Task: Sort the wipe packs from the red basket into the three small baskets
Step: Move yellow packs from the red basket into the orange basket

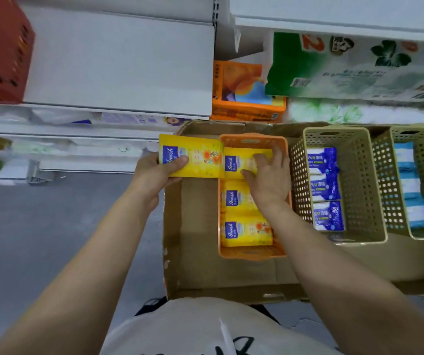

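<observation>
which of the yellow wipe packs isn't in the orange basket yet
The yellow pack gripped by the left hand, held outside the orange basket's left rim. The others lie inside, the far one under the right hand.

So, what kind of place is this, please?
Probably a shop aisle or its stockroom. White metal shelves carry packaged paper goods, such as the green tissue bundle and an orange pack. On the floor, a cardboard tray holds baskets of wipe packs.

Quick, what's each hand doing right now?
Left hand: grips a yellow wipe pack beside the orange basket.
Right hand: fingers spread on the far yellow pack in the basket; looks open.
</observation>
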